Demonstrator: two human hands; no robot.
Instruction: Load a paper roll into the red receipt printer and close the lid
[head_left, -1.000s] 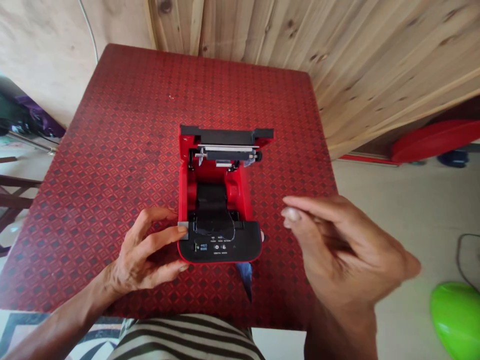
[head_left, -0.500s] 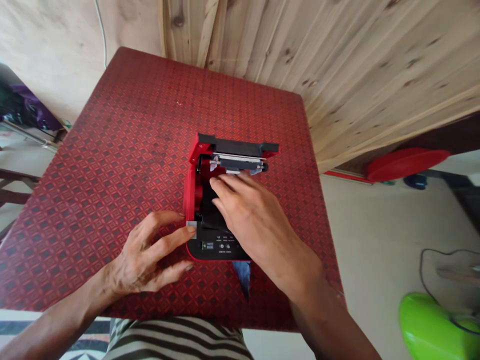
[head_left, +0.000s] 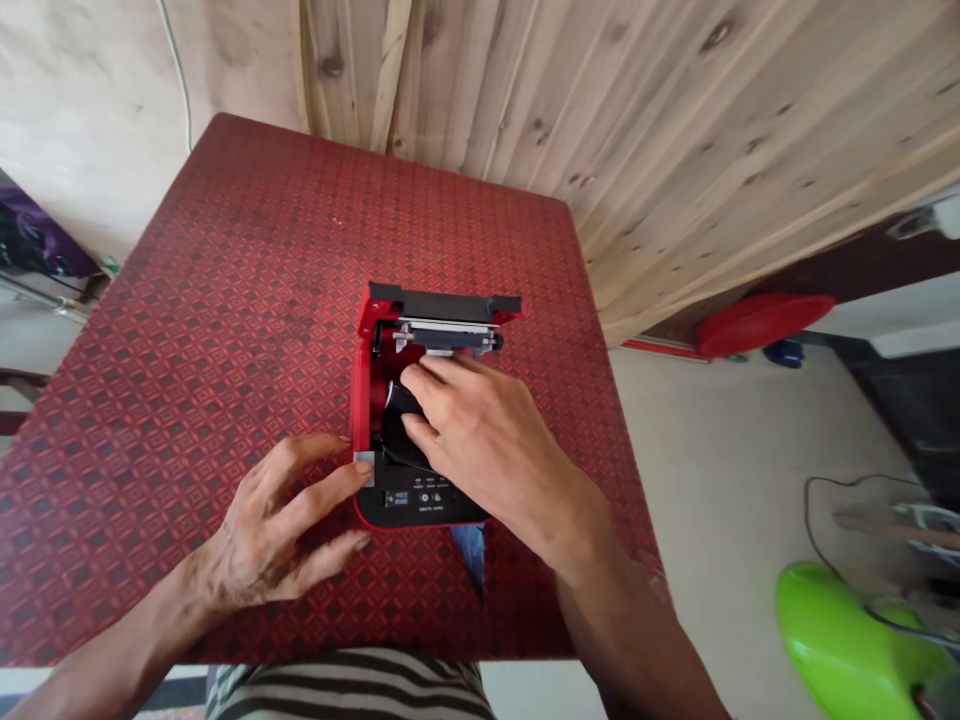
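A small red and black printer (head_left: pixel 375 400) stands open on the red patterned table (head_left: pixel 225 300), its lid (head_left: pixel 446 303) raised at the back. My left hand (head_left: pixel 281 520) rests on the table against the printer's left front corner, fingers spread, fingertips touching its side. My right hand (head_left: pixel 480 440) reaches into the open bay, fingers curled around a black roll (head_left: pixel 397 415) inside it. The roll is mostly hidden by the hand.
A wooden plank wall (head_left: pixel 600 100) stands behind the table. On the floor at right are a green rounded object (head_left: pixel 847 640), a red object (head_left: pixel 757 320) and a cable (head_left: pixel 817 500). A dark strip (head_left: pixel 471 555) lies just in front of the printer.
My right hand has come from the air at the right into the printer's bay and closed on the black roll. The left hand has stayed at the printer's corner.
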